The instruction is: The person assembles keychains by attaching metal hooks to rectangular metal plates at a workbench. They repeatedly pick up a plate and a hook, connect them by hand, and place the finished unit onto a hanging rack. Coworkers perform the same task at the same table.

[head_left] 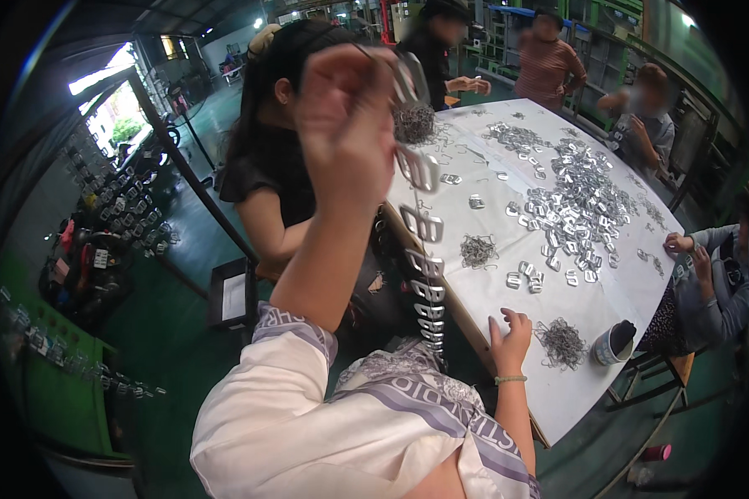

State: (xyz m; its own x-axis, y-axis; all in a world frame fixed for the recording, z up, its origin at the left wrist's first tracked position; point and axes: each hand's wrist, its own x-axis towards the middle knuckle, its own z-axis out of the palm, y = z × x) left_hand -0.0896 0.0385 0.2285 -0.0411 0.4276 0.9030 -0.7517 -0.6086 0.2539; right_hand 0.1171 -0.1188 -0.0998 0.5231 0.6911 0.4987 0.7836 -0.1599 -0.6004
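Observation:
My left hand (pixel 345 125) is raised high, slightly blurred, its fingers closed at the top of a hanging chain of metal buckles (pixel 425 225). Small wire hooks appear to link the silver buckles one below another, and the chain drops past the table edge towards my lap. On the white tabletop (pixel 508 416) lies my right hand (pixel 510 339), its fingers apart and nothing visible in them. Just right of it is a pile of wire hooks (pixel 561 343). Another hook pile (pixel 478 250) sits farther up, left of some loose buckles (pixel 528 277).
A large heap of buckles (pixel 578 195) covers the table's middle. A cup (pixel 614 343) with something dark inside stands near the right edge. Close on my left sits a person in black (pixel 266 166); several others are around the table. Buckle chains (pixel 129 204) hang at far left.

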